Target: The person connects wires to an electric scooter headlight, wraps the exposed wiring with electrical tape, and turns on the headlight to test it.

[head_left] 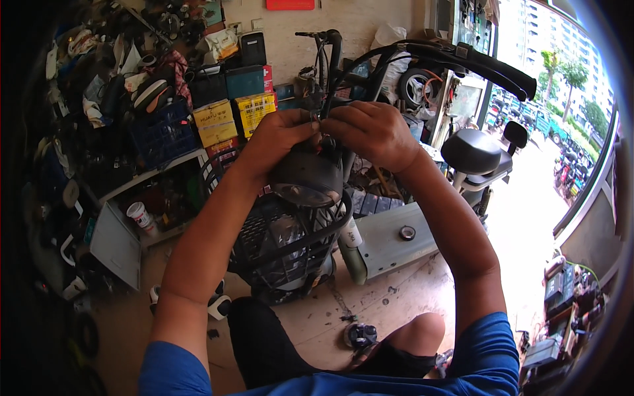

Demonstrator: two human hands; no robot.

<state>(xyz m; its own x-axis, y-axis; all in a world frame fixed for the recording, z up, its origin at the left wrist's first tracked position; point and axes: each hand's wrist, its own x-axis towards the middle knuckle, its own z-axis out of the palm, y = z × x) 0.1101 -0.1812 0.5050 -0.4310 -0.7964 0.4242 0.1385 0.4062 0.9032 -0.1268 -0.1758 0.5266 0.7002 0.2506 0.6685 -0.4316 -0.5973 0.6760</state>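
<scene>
Both arms reach forward to the front of an electric scooter, above its round dark headlight [308, 179]. My left hand [279, 140] is closed in a pinch just over the headlight. My right hand [374, 134] is pinched too, its fingertips meeting the left ones. Something small and thin is between the fingertips, perhaps a wire, but I cannot make it out. Behind the hands rise the handlebars, with a black grip [508, 78] at the far right. Below the headlight hangs a black wire basket [277, 244] with clear plastic inside.
A roll of tape [407, 233] lies on the scooter's grey footboard [389, 245]. To the right is the black seat [470, 150]. Yellow boxes [214, 123] and a blue crate [164, 135] stand at left, near a paper cup [139, 212]. A small dark part [360, 335] lies on the floor.
</scene>
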